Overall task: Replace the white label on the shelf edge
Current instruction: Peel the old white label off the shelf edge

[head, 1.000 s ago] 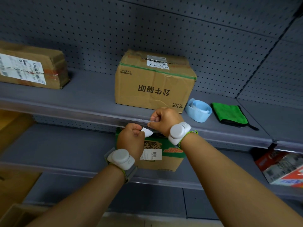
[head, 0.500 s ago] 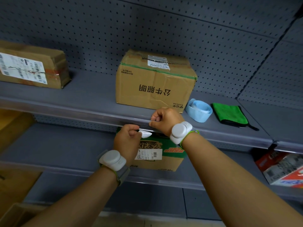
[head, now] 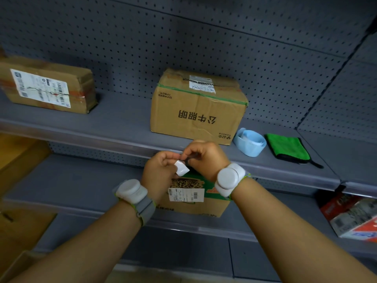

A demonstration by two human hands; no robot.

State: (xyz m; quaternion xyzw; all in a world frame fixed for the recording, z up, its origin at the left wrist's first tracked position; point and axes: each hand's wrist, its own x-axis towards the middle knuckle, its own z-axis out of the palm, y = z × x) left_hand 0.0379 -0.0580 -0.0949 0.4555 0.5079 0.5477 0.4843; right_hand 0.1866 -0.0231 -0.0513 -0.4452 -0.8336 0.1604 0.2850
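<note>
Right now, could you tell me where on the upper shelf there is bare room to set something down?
The widest bare stretch lies between the flat parcel and the brown box. Right of the box it is crowded: the blue roll and green cloth sit side by side. Both hands occupy the edge in front of the box.

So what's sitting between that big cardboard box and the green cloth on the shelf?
A light blue roll of label tape lies between the cardboard box and the green cloth, in the head view.

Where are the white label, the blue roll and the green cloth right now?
white label (head: 181, 170): head view, middle of its white face, between the two hands.
blue roll (head: 250, 144): head view, outer band of the coil, on the upper shelf.
green cloth (head: 286, 147): head view, middle of its green top.
</note>
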